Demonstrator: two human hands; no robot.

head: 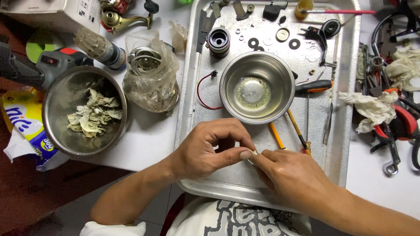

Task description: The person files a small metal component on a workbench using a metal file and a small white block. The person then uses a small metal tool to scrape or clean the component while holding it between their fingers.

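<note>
My left hand (pixel 210 146) and my right hand (pixel 291 177) meet over the near part of a metal tray (pixel 345 144). Their fingertips pinch one tiny pale part (pixel 255 153) between them; what it is I cannot tell. Just beyond the hands stands a steel bowl (pixel 257 86) with a little liquid and a round part in it. Orange-handled screwdrivers (pixel 299 131) lie right of the hands. A small motor-like cylinder (pixel 218 41), washers (pixel 294 43) and a red wire (pixel 202 94) lie farther back on the tray.
Left of the tray are a second steel bowl (pixel 83 111) holding crumpled dirty paper, a plastic bag with metal parts (pixel 151 74), a power tool (pixel 39 65) and a brass fitting (pixel 118 19). Rags (pixel 374 109), red pliers (pixel 404 120) and wrenches crowd the right.
</note>
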